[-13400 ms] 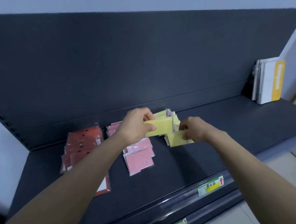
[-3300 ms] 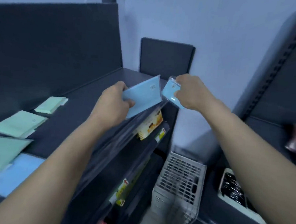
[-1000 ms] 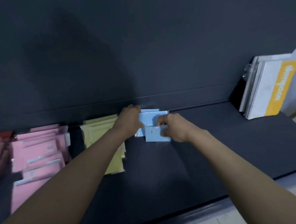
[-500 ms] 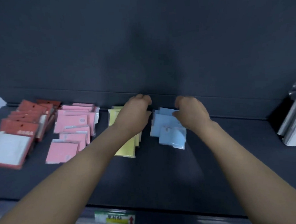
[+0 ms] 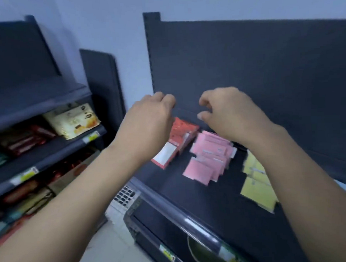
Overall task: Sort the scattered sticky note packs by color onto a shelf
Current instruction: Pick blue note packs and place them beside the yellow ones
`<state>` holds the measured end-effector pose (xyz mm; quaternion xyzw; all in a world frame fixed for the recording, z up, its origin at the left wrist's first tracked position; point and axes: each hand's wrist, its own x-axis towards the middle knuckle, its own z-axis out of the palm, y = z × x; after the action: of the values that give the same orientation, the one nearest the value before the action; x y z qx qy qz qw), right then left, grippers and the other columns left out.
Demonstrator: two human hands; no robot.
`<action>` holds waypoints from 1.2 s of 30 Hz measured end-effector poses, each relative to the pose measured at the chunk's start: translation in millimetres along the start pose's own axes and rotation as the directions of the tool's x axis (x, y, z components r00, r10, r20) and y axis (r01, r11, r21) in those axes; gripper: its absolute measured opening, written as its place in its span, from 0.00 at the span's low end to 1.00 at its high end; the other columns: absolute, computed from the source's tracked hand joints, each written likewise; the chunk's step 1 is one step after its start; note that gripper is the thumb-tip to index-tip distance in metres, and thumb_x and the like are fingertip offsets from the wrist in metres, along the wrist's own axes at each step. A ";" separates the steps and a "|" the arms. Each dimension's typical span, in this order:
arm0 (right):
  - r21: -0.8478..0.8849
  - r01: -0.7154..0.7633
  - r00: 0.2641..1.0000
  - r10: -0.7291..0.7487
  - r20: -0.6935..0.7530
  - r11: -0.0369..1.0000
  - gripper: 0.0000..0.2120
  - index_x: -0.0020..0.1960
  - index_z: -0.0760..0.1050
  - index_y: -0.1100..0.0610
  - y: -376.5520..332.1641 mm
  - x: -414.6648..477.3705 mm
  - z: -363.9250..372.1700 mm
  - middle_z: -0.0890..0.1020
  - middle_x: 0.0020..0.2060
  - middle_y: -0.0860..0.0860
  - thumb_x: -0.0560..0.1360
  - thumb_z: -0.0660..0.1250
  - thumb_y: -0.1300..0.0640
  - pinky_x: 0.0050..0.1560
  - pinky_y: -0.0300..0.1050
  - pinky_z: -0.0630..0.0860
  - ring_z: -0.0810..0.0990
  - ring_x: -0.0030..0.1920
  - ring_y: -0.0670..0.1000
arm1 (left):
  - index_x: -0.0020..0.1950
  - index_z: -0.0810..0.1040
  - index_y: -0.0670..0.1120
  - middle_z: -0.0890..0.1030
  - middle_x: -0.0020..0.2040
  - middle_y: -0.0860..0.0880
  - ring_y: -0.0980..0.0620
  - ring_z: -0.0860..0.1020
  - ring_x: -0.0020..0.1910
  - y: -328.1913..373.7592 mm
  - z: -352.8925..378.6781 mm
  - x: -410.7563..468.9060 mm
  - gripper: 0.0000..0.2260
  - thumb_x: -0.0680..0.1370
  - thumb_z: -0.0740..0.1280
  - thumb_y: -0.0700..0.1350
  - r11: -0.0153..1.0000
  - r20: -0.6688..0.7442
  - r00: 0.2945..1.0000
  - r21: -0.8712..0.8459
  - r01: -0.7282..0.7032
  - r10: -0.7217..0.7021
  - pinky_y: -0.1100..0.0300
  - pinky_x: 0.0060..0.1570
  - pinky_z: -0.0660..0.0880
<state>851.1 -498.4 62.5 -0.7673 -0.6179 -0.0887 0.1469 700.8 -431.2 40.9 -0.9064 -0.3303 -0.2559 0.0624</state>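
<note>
On the dark shelf [image 5: 191, 194] lie sticky note packs in groups: red packs [image 5: 178, 138] at the left, pink packs [image 5: 209, 157] beside them, yellow packs [image 5: 257, 184] further right. A sliver of blue packs [image 5: 343, 188] shows at the right edge behind my forearm. My left hand [image 5: 147, 124] and my right hand [image 5: 229, 112] hover in the air above the red and pink packs. Both have loosely curled fingers and hold nothing.
A second shelving unit [image 5: 38, 138] on the left holds boxed and wrapped goods. A white plastic basket [image 5: 123, 197] stands on the floor between the units. Price tags [image 5: 168, 255] sit on the lower shelf rail.
Both hands have let go of the blue packs and lifted off the shelf. The view has swung left, so the blue packs now sit at the right edge.
</note>
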 end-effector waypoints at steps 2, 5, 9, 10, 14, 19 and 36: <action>0.018 0.077 0.997 -0.077 0.008 0.997 0.11 0.56 0.75 0.59 -50.4 19.9 8.1 0.80 0.51 0.56 0.77 0.64 0.55 0.51 0.51 0.76 0.77 0.53 0.59 | 0.58 0.73 0.41 0.76 0.52 0.42 0.39 0.74 0.52 -43.9 -20.4 -21.1 0.11 0.76 0.63 0.41 0.997 -0.018 0.998 0.040 0.067 -0.066 0.44 0.50 0.71; 0.059 0.202 0.978 -0.204 0.040 0.978 0.12 0.58 0.74 0.60 -132.0 45.5 18.5 0.80 0.51 0.55 0.78 0.62 0.55 0.51 0.51 0.76 0.77 0.52 0.59 | 0.59 0.73 0.42 0.76 0.54 0.43 0.41 0.74 0.53 -111.1 -50.8 -56.6 0.12 0.77 0.65 0.44 0.977 -0.040 0.982 0.103 0.189 -0.186 0.46 0.51 0.71; 0.105 0.366 0.930 -0.367 -0.002 0.925 0.11 0.57 0.75 0.59 -236.6 75.6 37.0 0.80 0.52 0.55 0.78 0.63 0.55 0.52 0.53 0.76 0.77 0.53 0.58 | 0.58 0.73 0.43 0.77 0.53 0.44 0.41 0.75 0.52 -195.9 -84.6 -102.7 0.11 0.76 0.65 0.44 0.936 -0.109 0.945 0.145 0.321 -0.308 0.48 0.49 0.72; 0.117 0.389 0.921 -0.389 -0.022 0.914 0.10 0.56 0.75 0.58 -261.3 82.4 42.7 0.80 0.51 0.55 0.78 0.63 0.56 0.51 0.53 0.76 0.77 0.51 0.58 | 0.58 0.73 0.44 0.76 0.53 0.44 0.42 0.75 0.52 -215.3 -91.3 -113.4 0.11 0.76 0.65 0.44 0.921 -0.115 0.934 0.162 0.353 -0.338 0.48 0.48 0.72; 0.162 0.468 0.881 -0.473 -0.010 0.869 0.08 0.55 0.76 0.59 -348.3 100.7 63.6 0.80 0.48 0.55 0.78 0.63 0.57 0.47 0.50 0.77 0.78 0.49 0.58 | 0.57 0.73 0.43 0.76 0.52 0.44 0.42 0.74 0.52 -279.7 -114.7 -154.3 0.10 0.77 0.64 0.44 0.869 -0.106 0.894 0.212 0.447 -0.434 0.47 0.48 0.72; 0.220 0.577 0.807 -0.591 -0.005 0.787 0.09 0.54 0.75 0.58 -437.3 119.4 86.9 0.80 0.46 0.53 0.78 0.63 0.54 0.48 0.50 0.77 0.78 0.48 0.57 | 0.58 0.72 0.44 0.76 0.53 0.46 0.44 0.74 0.51 -346.1 -141.8 -199.6 0.10 0.78 0.63 0.45 0.774 -0.131 0.806 0.226 0.592 -0.578 0.48 0.47 0.73; 0.363 0.682 0.654 -0.751 0.087 0.635 0.10 0.54 0.77 0.62 -648.7 259.2 190.4 0.80 0.48 0.56 0.76 0.65 0.58 0.51 0.54 0.77 0.78 0.50 0.59 | 0.60 0.73 0.45 0.76 0.55 0.46 0.44 0.74 0.53 -553.5 -153.2 -232.9 0.11 0.78 0.63 0.44 0.486 -0.151 0.539 0.286 0.826 -0.828 0.49 0.52 0.72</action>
<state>267.6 -70.2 40.8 -0.4294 -0.8911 0.0435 0.1404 135.4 -178.0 24.3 -0.6134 -0.7617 -0.1933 0.0784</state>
